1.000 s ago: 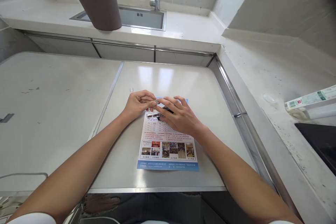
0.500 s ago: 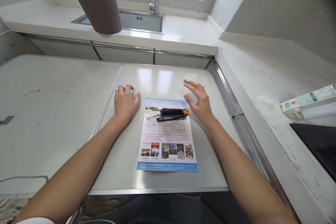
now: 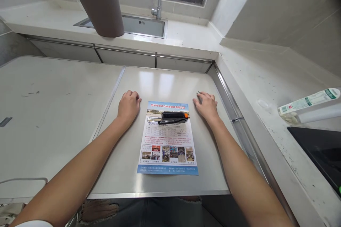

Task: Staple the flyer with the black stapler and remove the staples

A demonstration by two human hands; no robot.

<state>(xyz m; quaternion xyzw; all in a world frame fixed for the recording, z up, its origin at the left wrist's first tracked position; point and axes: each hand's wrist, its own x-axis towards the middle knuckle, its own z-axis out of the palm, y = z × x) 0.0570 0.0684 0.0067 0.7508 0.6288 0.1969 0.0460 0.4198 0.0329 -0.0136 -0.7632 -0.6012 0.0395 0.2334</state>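
A printed flyer (image 3: 167,138) with blue top and bottom bands lies flat on the table before me. Across its upper part rests a black tool with an orange end and a silver strip, which looks like a stapler (image 3: 174,115). To the left of the flyer, my left hand (image 3: 128,105) rests on the table with its fingers curled in, holding nothing that I can see. My right hand (image 3: 207,106) lies beyond the flyer's upper right corner, fingers bent and apart from the thumb. A small grey scrap (image 3: 198,96) shows at its fingertips. Neither hand touches the flyer.
The white table (image 3: 66,120) has a seam left of my left hand, and several dark scraps lie on its left half. Behind stand a counter with a sink (image 3: 144,25) and a brown pipe (image 3: 101,7). A long box (image 3: 309,101) sits on the right counter.
My left hand has curled its fingers in. My right hand has moved right and lowered onto the table, the grey scrap shifting with it. The flyer and black tool stay put.
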